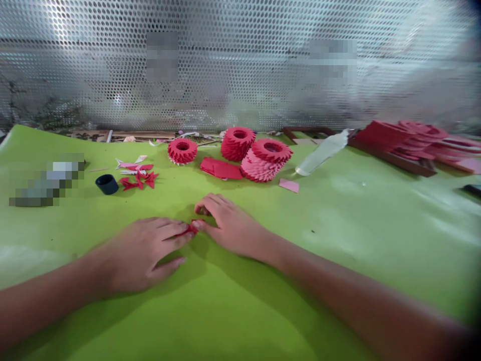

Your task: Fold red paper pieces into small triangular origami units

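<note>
My left hand and my right hand rest on the green table cover and meet at a small red folded paper piece. The fingertips of both hands pinch that piece between them, pressing it down on the cover. Most of the paper is hidden under my fingers. Beyond my hands stand three red ring-shaped paper assemblies, built from many folded pieces.
A flat stack of red paper lies between the rings. Loose red and pink folded pieces and a dark cap sit at left. A clear bottle lies at right. More red paper is piled far right. Perforated metal wall behind.
</note>
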The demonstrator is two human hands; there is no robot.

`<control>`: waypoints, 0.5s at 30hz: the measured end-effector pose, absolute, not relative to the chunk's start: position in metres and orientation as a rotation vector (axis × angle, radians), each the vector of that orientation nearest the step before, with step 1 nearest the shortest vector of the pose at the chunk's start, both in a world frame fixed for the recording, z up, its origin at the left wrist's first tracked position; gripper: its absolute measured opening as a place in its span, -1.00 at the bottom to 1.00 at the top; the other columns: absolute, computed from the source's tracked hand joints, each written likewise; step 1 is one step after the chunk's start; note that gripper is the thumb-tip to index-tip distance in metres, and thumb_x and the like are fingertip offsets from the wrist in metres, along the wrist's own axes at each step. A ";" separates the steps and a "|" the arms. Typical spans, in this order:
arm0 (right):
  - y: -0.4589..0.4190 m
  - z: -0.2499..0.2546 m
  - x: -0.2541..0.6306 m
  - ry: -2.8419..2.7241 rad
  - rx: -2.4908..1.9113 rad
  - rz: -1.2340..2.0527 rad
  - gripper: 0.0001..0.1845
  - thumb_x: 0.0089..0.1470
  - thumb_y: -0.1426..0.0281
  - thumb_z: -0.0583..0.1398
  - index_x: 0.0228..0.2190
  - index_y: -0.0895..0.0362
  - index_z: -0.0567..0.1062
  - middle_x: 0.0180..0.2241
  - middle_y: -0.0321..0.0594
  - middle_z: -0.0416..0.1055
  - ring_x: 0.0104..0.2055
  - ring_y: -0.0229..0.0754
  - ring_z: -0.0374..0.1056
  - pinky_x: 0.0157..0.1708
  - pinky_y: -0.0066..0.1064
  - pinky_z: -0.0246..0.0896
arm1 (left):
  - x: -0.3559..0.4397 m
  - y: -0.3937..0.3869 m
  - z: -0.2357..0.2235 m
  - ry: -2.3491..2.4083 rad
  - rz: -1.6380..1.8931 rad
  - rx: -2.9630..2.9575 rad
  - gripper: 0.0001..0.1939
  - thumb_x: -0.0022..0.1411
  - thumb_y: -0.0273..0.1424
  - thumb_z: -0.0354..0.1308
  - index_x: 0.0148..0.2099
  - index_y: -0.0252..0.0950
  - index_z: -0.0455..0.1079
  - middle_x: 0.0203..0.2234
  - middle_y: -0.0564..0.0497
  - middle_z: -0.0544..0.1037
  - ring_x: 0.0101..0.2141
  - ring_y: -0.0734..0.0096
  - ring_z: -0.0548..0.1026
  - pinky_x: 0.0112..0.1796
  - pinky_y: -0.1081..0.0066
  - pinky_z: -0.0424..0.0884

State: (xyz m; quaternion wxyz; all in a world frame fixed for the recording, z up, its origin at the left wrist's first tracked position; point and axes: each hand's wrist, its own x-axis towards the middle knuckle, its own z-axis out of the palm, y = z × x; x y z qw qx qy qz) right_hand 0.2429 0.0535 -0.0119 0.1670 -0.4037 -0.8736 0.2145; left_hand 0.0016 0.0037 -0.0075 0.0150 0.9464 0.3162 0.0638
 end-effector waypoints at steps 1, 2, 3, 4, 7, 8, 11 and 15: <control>0.054 -0.013 0.243 -2.480 -1.144 0.610 -0.76 0.33 0.26 0.12 -0.08 0.14 0.44 -0.06 -0.05 0.45 0.01 -0.01 0.36 0.02 -0.13 0.24 | 0.002 0.004 -0.007 0.991 0.202 2.940 -0.55 0.47 -0.21 -0.03 0.24 -0.31 0.41 0.14 -0.20 0.52 0.03 0.02 0.54 -0.01 0.04 0.51; 0.055 -0.013 0.244 -2.474 -1.141 0.611 -0.79 0.34 0.32 0.10 -0.08 0.14 0.43 -0.06 -0.06 0.45 0.01 -0.02 0.36 0.03 -0.13 0.24 | 0.002 0.004 -0.007 0.995 0.205 2.934 -0.56 0.47 -0.22 -0.03 0.23 -0.30 0.42 0.14 -0.20 0.52 0.03 0.02 0.54 -0.01 0.04 0.51; 0.055 -0.013 0.244 -2.469 -1.142 0.612 -0.80 0.34 0.35 0.08 -0.08 0.13 0.43 -0.07 -0.06 0.45 0.01 -0.03 0.37 0.03 -0.14 0.24 | 0.002 0.004 -0.007 0.998 0.208 2.927 -0.57 0.47 -0.22 -0.03 0.22 -0.29 0.42 0.14 -0.20 0.52 0.02 0.03 0.54 -0.02 0.05 0.52; 0.055 -0.013 0.244 -2.467 -1.145 0.615 -0.79 0.35 0.35 0.07 -0.08 0.13 0.43 -0.07 -0.05 0.45 0.00 -0.04 0.37 0.03 -0.14 0.24 | 0.002 0.004 -0.007 0.997 0.213 2.921 -0.57 0.46 -0.23 -0.02 0.22 -0.29 0.43 0.13 -0.20 0.52 0.01 0.03 0.55 -0.04 0.06 0.52; 0.054 -0.009 0.244 -2.477 -1.148 0.640 -0.69 0.32 0.18 0.12 -0.08 0.14 0.44 -0.06 -0.03 0.44 0.00 0.00 0.36 0.00 -0.13 0.25 | 0.002 0.004 -0.008 0.985 0.251 2.912 -0.57 0.46 -0.23 -0.01 0.23 -0.28 0.42 0.13 -0.18 0.53 0.00 0.07 0.56 -0.05 0.11 0.52; 0.054 -0.007 0.244 -2.478 -1.146 0.651 -0.66 0.29 0.14 0.15 -0.09 0.14 0.45 -0.07 -0.04 0.45 -0.02 0.00 0.36 -0.02 -0.14 0.25 | 0.002 0.004 -0.009 0.985 0.262 2.916 -0.57 0.45 -0.23 0.00 0.22 -0.28 0.43 0.12 -0.18 0.53 0.00 0.07 0.56 -0.04 0.12 0.52; 0.055 -0.003 0.245 -2.478 -1.121 0.703 -0.75 0.21 0.21 0.25 -0.21 0.14 0.48 -0.18 -0.13 0.47 -0.13 -0.08 0.37 -0.12 -0.24 0.25 | 0.003 0.003 -0.009 0.977 0.263 2.959 -0.59 0.45 -0.27 0.00 0.20 -0.32 0.45 0.12 -0.18 0.54 0.02 0.05 0.55 0.03 0.07 0.47; 0.059 0.001 0.246 -2.411 -1.180 0.927 -0.80 0.14 0.26 0.30 -0.31 0.14 0.48 -0.33 -0.24 0.45 -0.33 -0.20 0.32 -0.33 -0.36 0.19 | 0.002 0.004 -0.003 1.051 0.384 2.919 -0.61 0.43 -0.28 -0.01 0.16 -0.33 0.45 0.05 -0.18 0.59 -0.02 0.05 0.56 0.03 0.02 0.43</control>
